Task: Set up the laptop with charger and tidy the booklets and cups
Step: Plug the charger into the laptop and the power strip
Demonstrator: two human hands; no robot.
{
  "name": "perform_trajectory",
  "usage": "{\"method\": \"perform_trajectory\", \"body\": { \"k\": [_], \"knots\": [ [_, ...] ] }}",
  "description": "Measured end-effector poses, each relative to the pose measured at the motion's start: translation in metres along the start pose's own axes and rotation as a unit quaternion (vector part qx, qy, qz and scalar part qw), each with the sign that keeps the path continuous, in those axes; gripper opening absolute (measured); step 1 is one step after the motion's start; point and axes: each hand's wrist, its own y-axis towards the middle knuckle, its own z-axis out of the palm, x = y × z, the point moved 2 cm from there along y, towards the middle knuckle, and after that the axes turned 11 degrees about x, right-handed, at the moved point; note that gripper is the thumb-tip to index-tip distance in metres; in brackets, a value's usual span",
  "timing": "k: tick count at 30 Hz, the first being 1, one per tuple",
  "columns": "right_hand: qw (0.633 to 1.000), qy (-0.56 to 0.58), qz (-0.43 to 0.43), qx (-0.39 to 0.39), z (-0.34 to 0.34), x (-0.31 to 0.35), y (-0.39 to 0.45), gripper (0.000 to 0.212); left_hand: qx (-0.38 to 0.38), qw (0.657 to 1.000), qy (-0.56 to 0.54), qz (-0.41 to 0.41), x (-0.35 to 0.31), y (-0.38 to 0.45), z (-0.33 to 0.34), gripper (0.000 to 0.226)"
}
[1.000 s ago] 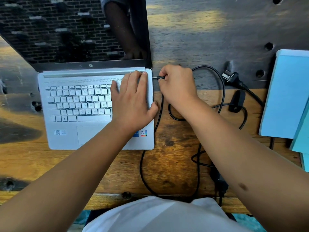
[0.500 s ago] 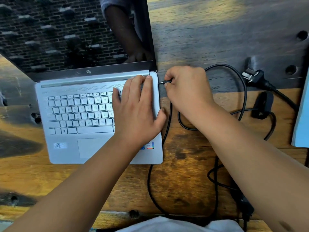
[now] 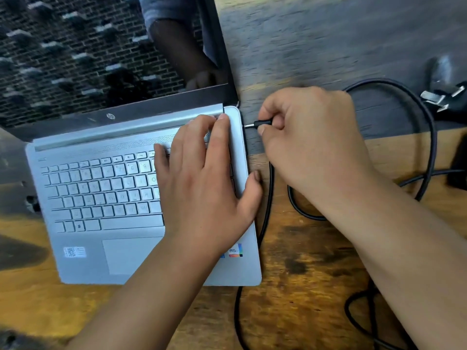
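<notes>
While pinched, plug [image 3: 261, 123] beside laptop [image 3: 101, 198].

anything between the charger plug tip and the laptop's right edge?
Nothing, in the head view. The charger plug, pinched in the right hand, has its metal tip right at the laptop edge; whether it has entered the port is unclear.

laptop [image 3: 83, 251]: matt silver | screen [image 3: 75, 54]: glossy | table [image 3: 303, 286]: rough wood

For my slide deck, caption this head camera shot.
Left hand steadies the laptop while the right hand brings the plug to its side.
</notes>
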Motion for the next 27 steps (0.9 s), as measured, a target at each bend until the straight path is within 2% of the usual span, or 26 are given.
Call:
{"method": "perform_trajectory", "body": {
  "k": [4,10,16,27],
  "knots": [
    [1.0,0.011,-0.001,-0.019,0.003,-0.001,0.001,0.012,-0.007,1.0,-0.002,0.006,0.0,0.0,0.004,0.073],
    [1.0,0.006,0.005,-0.007,0.003,0.0,0.002,0.009,-0.006,1.0,-0.004,0.004,0.0,0.001,0.004,0.072],
    [1.0,-0.002,-0.007,-0.015,0.007,0.005,0.003,0.013,-0.007,1.0,-0.01,0.002,-0.001,0.0,0.003,0.071],
    [0.996,0.081,0.013,-0.041,0.01,0.005,-0.011,0.022,0.007,1.0,0.016,0.009,0.001,-0.002,0.002,0.073]
  ]
}}
